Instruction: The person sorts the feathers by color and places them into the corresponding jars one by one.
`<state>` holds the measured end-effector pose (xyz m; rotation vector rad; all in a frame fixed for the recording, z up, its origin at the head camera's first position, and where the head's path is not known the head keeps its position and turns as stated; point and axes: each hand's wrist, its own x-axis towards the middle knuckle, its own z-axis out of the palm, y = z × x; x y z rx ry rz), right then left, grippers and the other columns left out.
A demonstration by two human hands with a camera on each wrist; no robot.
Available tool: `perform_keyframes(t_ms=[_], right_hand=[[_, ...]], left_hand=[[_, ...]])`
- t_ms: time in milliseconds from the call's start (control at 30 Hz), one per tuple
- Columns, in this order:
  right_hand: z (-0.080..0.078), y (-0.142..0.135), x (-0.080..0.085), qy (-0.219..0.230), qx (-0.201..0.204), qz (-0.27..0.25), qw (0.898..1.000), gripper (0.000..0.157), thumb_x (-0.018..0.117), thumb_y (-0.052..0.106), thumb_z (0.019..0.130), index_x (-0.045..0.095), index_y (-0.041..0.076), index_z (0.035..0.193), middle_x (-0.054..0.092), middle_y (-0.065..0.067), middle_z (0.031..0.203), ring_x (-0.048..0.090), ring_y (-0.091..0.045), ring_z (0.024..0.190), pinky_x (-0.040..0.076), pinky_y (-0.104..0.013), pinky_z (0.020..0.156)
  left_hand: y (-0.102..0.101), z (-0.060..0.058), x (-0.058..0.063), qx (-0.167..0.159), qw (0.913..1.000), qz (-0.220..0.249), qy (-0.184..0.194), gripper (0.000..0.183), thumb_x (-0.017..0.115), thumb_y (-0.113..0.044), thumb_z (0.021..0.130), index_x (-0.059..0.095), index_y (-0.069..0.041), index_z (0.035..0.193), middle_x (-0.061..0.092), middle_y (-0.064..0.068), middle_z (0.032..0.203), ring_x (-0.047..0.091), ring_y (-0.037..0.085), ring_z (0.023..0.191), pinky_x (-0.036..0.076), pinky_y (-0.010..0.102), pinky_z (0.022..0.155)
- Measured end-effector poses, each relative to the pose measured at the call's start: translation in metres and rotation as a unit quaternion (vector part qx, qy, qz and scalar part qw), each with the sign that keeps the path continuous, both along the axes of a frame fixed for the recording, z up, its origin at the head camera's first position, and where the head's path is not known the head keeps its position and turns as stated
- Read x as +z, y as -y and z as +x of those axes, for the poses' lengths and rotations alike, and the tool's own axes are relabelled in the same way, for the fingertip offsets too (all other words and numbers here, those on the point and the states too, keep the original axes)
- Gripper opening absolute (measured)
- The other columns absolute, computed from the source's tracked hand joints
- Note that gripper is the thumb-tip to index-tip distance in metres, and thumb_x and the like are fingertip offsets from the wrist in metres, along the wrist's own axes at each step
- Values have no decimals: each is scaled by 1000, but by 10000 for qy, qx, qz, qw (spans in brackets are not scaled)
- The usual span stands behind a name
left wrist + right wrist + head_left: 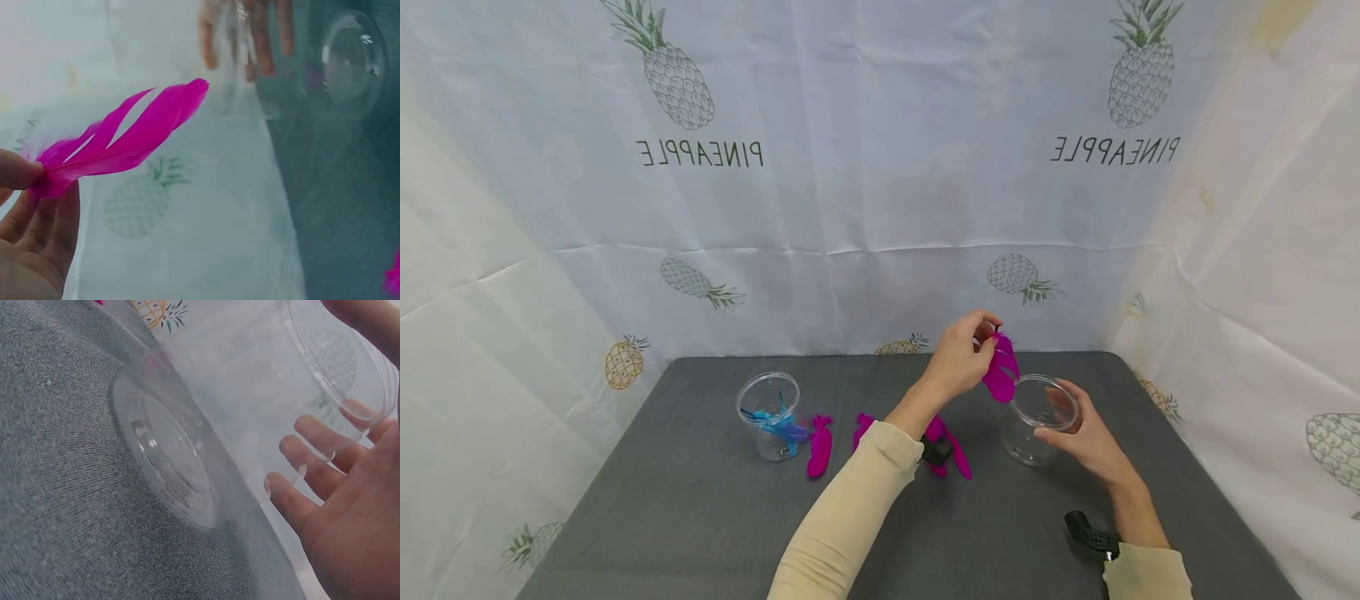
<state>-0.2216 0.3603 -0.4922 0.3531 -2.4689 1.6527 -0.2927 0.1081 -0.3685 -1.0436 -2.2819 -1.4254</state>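
Observation:
My left hand (962, 357) pinches a magenta feather (1002, 371) by its quill end, above and just left of a clear plastic jar (1026, 433). In the left wrist view the feather (128, 134) points away from the fingertips, with split barbs along one side. My right hand (1086, 429) grips that jar near its rim, thumb on the near side and fingers curled round the far side. The right wrist view shows the jar's round base (165, 456) on the grey surface, with no feather visible inside.
Another clear jar (769, 385) at the left holds several blue feathers (782, 425). Beside it lies a magenta feather (820, 448); more magenta feathers (957, 454) lie partly hidden under my left forearm. A pineapple-print curtain (880, 208) hangs behind the grey table (647, 517).

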Motion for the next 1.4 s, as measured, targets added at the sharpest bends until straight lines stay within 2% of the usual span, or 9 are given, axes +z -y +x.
perform_keyframes(t_ms=[133,333,400,500,633,733,1033,1233,1400], right_hand=[[-2,3,1,85,78,-36,9999,93,76,5,91,13,1,158,32,-29,156,27,-49,143,34,-5,98],[-2,6,3,207,152,-98,9996,93,76,4,90,12,2,158,29,-28,157,26,-48,144,33,-5,98],[-2,6,4,276,173,-123,9994,94,76,5,91,11,2,158,27,-26,157,27,-45,145,34,-7,100],[-2,6,6,365,196,-200,9989,95,76,6,91,10,3,158,28,-26,155,46,-26,135,44,-14,97],[-2,5,5,416,213,-328,9984,94,75,6,91,9,4,158,32,-27,150,56,1,112,52,-19,87],[-1,5,3,430,214,-345,9982,94,75,6,91,9,4,158,30,-27,150,54,3,111,52,-18,88],[-4,4,-1,369,190,-164,9990,92,76,11,92,11,5,158,31,-26,149,51,-4,115,53,-20,89],[-5,3,-3,297,279,-208,9990,92,75,10,93,11,4,158,31,-25,150,53,-3,116,52,-19,90],[-5,3,-3,212,357,-326,9986,91,74,5,93,10,4,158,34,-25,152,54,-25,128,50,-17,92]], left_hand=[[-4,5,9,-49,9991,276,-317,21,58,-3,100,62,-5,121,63,5,97,60,10,82,50,14,76],[-16,8,10,-168,9974,367,-598,21,60,-2,99,61,-2,120,65,9,98,63,12,86,51,12,76],[-21,8,5,-221,9978,347,-522,20,61,-1,99,61,-1,119,65,9,97,62,10,85,51,11,76],[-29,9,-5,-294,9990,229,-230,20,62,-2,99,61,-2,119,64,7,96,61,7,83,50,11,75],[-37,13,-21,-259,9993,-172,215,20,62,-6,100,61,-5,121,66,4,97,60,3,82,50,10,73],[-42,15,-30,-157,9975,-549,406,21,63,-8,101,62,-7,122,67,0,97,59,1,81,49,10,70],[-54,19,-43,84,9861,-1643,222,24,66,-13,99,63,-11,123,69,-6,98,59,-3,78,46,7,67],[-58,21,-47,192,9644,-2608,-380,24,67,-20,100,68,-16,123,69,-9,102,59,-2,81,47,9,72],[-58,20,-46,278,9597,-2774,-355,29,67,-25,100,68,-18,128,68,-9,108,61,1,91,49,13,79]])
